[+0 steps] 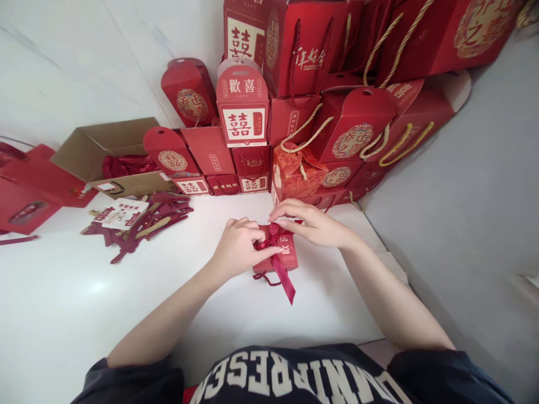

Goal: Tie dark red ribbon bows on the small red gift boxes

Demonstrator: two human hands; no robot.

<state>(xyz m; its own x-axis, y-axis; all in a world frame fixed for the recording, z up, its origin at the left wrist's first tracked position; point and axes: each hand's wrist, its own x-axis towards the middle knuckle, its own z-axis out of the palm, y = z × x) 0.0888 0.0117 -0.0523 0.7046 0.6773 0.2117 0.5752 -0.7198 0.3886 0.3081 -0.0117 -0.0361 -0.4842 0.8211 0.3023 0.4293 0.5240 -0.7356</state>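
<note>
A small red gift box (pixel 290 259) with white characters lies on the table in front of me. A dark red satin ribbon (pixel 283 275) is tied over its top in a bow, with one tail hanging towards me. My left hand (pixel 238 249) has its fingers curled on the bow's left side, its thumb lying across the ribbon near the knot. From the right, my right hand (pixel 314 223) reaches over the box, fingers fairly straight, with ribbon between fingers and thumb. A red cord handle (pixel 265 278) sticks out at the box's near edge.
Several red gift boxes (pixel 248 120) with rope handles are stacked along the wall. An open cardboard box (pixel 126 185) holds red fabric. Beside it lies a pile of red ribbon pieces (pixel 162 216) with a printed card (pixel 122 214). A red bag (pixel 31 193) stands far left; a grey wall (pixel 471 185) borders the right.
</note>
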